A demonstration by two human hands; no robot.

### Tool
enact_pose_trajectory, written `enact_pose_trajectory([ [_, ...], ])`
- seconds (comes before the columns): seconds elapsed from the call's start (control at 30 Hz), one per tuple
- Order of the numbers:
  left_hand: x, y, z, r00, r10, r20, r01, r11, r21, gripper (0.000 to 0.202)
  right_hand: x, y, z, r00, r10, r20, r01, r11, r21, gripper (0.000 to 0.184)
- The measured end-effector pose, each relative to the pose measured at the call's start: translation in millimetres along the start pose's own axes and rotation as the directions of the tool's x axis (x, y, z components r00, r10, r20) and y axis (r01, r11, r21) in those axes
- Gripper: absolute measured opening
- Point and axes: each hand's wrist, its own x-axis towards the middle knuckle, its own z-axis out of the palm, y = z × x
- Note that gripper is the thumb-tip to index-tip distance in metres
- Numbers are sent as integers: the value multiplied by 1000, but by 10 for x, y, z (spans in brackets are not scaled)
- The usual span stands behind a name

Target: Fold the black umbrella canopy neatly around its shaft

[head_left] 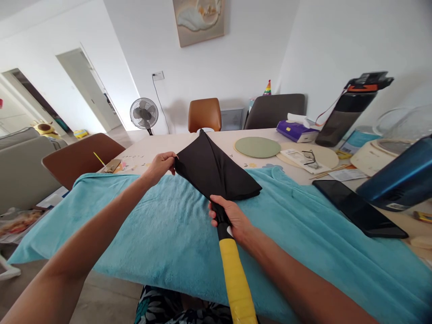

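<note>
A black umbrella (216,171) with a yellow wrapped handle (236,279) lies across the blue towel-like cloth, its tip pointing away from me and its canopy partly spread. My left hand (164,165) pinches the canopy's left edge and holds that fold out to the side. Around the neck between canopy and handle, my right hand (231,218) is wrapped. Under both arms the blue cloth (145,220) covers the near part of the table. The handle's lower end runs out of view at the bottom.
To the right are a black phone (359,207), a blue bottle (398,175), a dark drink bottle (351,108), glasses (308,157) and a purple tissue pack (297,130). A round green mat (257,147) lies beyond the umbrella. Chairs (204,114) and a fan (144,113) stand behind the table.
</note>
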Motion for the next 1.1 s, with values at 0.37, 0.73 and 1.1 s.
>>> enact_pose_trajectory([
  [0.37, 102, -329, 404, 847, -175, 503, -216, 750, 625, 25, -186, -232, 28, 996, 70, 57, -69, 998, -6, 21],
  [0.73, 30, -338, 484, 823, -207, 528, -339, 568, 750, 30, -182, -212, 65, 1000, 20, 6, -19, 998, -63, 22],
  [1.1, 416, -231, 698, 963, -246, -109, 268, 893, 362, 45, -49, -53, -4, 987, -148, -58, 105, 882, -460, 26],
])
